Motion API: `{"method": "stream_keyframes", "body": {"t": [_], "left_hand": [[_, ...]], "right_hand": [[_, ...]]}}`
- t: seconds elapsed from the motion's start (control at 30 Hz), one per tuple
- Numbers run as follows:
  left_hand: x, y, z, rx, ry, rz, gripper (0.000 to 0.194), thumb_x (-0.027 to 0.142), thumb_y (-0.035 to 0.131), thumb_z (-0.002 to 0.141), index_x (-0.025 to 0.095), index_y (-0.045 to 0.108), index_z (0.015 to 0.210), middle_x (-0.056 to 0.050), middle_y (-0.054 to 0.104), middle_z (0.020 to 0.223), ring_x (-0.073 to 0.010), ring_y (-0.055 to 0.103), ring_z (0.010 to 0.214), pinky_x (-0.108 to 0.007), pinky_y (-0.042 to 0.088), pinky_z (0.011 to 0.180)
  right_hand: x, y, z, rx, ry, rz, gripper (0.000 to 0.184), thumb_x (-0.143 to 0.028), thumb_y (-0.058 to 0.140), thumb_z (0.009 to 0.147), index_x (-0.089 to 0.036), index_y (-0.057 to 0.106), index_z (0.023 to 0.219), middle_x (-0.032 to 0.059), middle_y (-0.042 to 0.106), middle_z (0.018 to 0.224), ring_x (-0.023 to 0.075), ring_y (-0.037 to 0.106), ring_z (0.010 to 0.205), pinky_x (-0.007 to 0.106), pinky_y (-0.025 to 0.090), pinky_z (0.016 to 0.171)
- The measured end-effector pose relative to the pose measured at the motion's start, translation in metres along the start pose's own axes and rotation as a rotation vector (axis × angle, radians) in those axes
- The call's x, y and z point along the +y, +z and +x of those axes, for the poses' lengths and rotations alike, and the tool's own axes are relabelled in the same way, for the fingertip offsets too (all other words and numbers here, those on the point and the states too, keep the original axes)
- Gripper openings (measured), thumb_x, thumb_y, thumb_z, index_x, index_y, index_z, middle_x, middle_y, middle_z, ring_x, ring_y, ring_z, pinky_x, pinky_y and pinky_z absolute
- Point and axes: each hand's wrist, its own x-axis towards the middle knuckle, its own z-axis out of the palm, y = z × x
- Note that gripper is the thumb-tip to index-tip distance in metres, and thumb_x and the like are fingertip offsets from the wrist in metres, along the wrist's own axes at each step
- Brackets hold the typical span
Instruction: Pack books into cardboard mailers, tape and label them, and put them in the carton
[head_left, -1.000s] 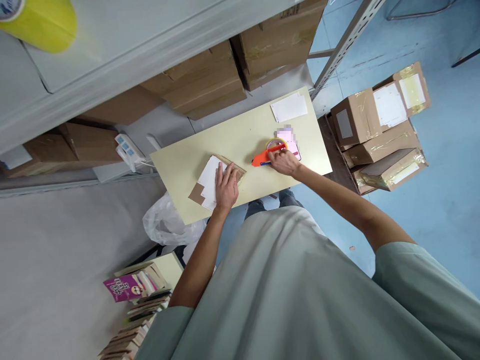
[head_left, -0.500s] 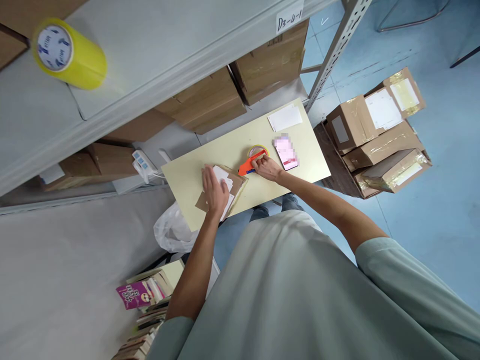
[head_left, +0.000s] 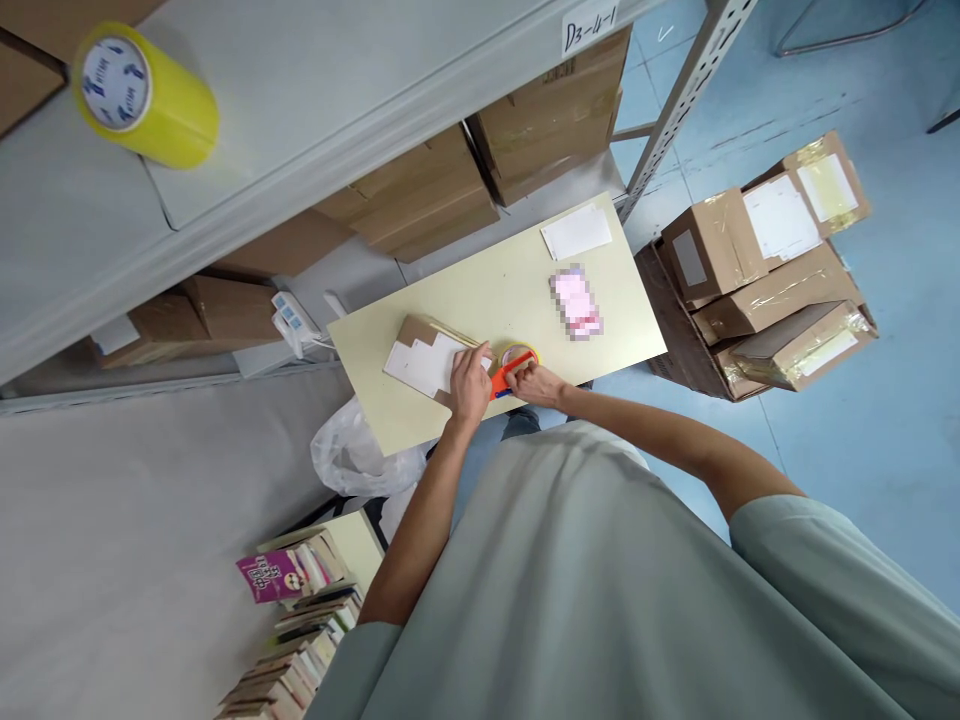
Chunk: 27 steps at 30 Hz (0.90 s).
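Note:
A small cardboard box [head_left: 416, 330] lies on the pale yellow table [head_left: 375, 415], with white paper sheets [head_left: 424, 366] on its top. My left hand [head_left: 470, 385] grips the box's right end, fingers bent over the edge; its palm side is hidden. Closed around the handle of an orange tape dispenser [head_left: 501, 382] is my right hand [head_left: 536, 385]. A roll of tape [head_left: 519, 353] sits in the dispenser, whose front end is close beside my left hand and the box's end. Whether tape touches the box I cannot tell.
A phone with a blurred screen [head_left: 576, 302] and white papers [head_left: 576, 232] lie on the table's right part. Behind stands a shelf [head_left: 420, 115] holding cartons and a yellow tape roll [head_left: 154, 98]. Packed boxes [head_left: 757, 265] are stacked right; a plastic bag [head_left: 349, 450] hangs left.
The box with its papers has been turned and now lies farther back on the table. My left hand has moved right to its end. The dispenser has shifted slightly toward me in my right hand.

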Motion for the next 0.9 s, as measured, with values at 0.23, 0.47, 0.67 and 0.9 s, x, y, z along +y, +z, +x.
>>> {"method": "stream_keyframes", "body": {"t": [0.23,0.47,0.67,0.9], "left_hand": [[-0.023,0.001,-0.019,0.074,-0.009,0.102,0.044,0.026,0.041,0.110,0.018,0.065,0.146,-0.020,0.050,0.169,-0.0360,0.021,0.170,-0.066,0.018,0.137],[-0.040,0.009,-0.024,0.065,0.053,0.106,0.044,0.029,0.040,0.112,0.018,0.065,0.147,-0.020,0.050,0.169,-0.0324,0.016,0.172,-0.065,0.012,0.138],[-0.041,0.015,-0.027,0.070,0.055,0.113,0.043,0.030,0.042,0.112,0.018,0.064,0.147,-0.018,0.050,0.170,-0.0315,0.015,0.172,-0.063,0.009,0.139],[-0.039,0.016,-0.028,0.050,0.082,0.130,0.055,0.047,0.064,0.104,0.017,0.061,0.149,-0.021,0.044,0.172,-0.0391,0.014,0.172,-0.068,0.009,0.138]], "right_hand": [[-0.033,0.017,0.020,0.020,0.124,0.061,0.039,0.001,0.028,0.103,0.002,0.058,0.128,0.0278,0.077,0.100,0.0301,0.076,0.089,0.043,0.050,0.082],[0.004,0.009,-0.004,-0.008,0.081,0.036,0.036,-0.003,0.035,0.105,0.001,0.051,0.137,0.0287,0.079,0.107,0.0303,0.079,0.096,0.043,0.051,0.089],[0.080,-0.010,-0.041,-0.076,0.220,-0.026,0.045,-0.004,0.028,0.107,0.006,0.045,0.147,0.0312,0.078,0.111,0.0334,0.078,0.102,0.047,0.047,0.097],[0.068,-0.027,-0.001,-0.043,0.333,0.066,0.045,-0.013,0.027,0.111,0.008,0.046,0.146,0.0339,0.077,0.115,0.0358,0.076,0.105,0.051,0.046,0.100]]}}
